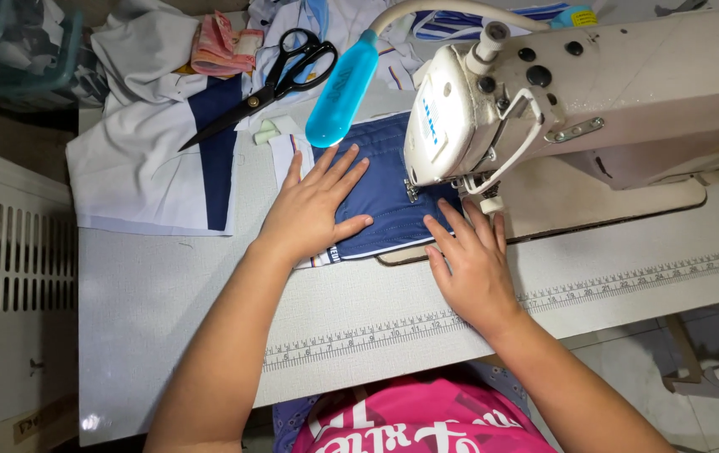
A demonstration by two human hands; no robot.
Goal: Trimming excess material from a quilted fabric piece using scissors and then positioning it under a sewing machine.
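Navy fabric piece (pixel 384 205) lies flat on the sewing table (pixel 166 294), under the head of the cream sewing machine (pixel 561 92). Left hand (pixel 313 210) rests open, fingers spread, palm pressing its left part. Right hand (pixel 470 264) lies open, fingertips on its near-right edge beside the presser foot. Black scissors (pixel 271 80) lie far left on white cloth (pixel 141 159).

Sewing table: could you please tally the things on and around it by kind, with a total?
Sewing machine: 1
Scissors: 1
Blue lamp: 1
Navy cloth piece under left hand and right hand: 1
White and navy garment: 1
Printed rulers along the table edge: 1
Total: 6
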